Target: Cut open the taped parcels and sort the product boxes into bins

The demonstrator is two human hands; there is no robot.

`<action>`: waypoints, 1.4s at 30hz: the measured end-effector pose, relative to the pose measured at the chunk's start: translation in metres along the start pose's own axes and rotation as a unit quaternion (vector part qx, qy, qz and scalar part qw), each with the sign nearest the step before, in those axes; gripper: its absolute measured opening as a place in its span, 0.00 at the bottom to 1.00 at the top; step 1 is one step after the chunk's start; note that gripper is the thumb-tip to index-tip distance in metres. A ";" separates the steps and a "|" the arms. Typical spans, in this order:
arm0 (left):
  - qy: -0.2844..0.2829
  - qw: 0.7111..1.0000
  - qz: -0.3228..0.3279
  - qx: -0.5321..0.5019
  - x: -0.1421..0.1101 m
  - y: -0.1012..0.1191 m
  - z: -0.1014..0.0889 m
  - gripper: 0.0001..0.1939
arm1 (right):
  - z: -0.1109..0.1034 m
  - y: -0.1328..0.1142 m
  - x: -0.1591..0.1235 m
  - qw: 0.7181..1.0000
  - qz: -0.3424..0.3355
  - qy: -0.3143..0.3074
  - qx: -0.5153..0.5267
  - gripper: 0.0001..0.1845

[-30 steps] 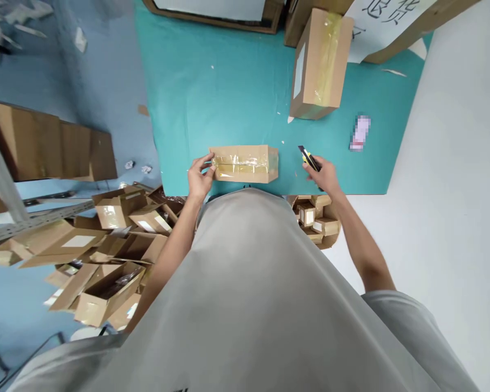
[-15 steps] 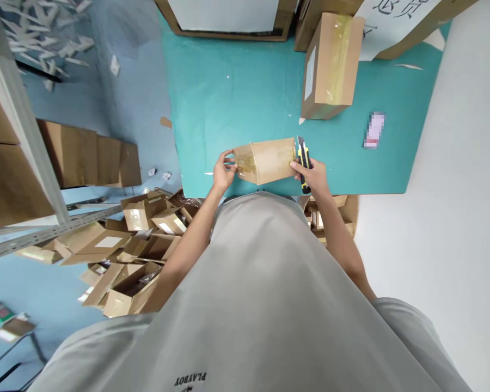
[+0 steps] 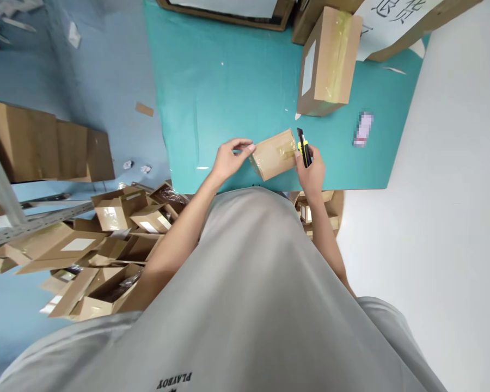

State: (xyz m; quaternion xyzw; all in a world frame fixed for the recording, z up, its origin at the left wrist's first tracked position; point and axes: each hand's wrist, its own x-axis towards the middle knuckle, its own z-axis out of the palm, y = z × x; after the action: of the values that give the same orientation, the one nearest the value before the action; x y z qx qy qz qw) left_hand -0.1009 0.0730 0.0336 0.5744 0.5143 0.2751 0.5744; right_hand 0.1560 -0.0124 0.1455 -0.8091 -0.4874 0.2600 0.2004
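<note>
Left hand [image 3: 232,159]: your fingers are touching the box's near-left corner | right hand [image 3: 311,167]: you're gripping the cutter [image 3: 304,151] | box [image 3: 273,154]: lying tilted between your hands

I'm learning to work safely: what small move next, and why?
Probably ease the right hand off the carton: its thumb touches one end while it also holds the cutter, and the left hand is at the other end.

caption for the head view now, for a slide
Both hands on a small taped carton, the right hand also holding a utility knife.
</note>
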 end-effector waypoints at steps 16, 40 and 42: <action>-0.034 0.999 -0.014 0.015 0.016 0.031 -0.005 0.14 | 0.017 -0.079 -0.045 0.941 -0.025 -0.237 -0.239 0.30; 0.044 0.998 -0.017 0.040 -0.001 0.041 0.005 0.08 | 0.014 -0.118 -0.072 0.888 0.035 -0.305 -0.342 0.30; 0.042 0.998 -0.018 0.038 -0.004 0.042 0.004 0.09 | 0.014 -0.114 -0.070 0.886 0.031 -0.313 -0.340 0.31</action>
State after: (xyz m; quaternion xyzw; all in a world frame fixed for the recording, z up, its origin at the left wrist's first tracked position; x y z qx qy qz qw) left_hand -0.0866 0.0762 0.0736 0.5747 0.5583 0.2690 0.5345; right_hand 0.0422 -0.0235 0.2166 -0.7189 -0.5579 0.3245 -0.2583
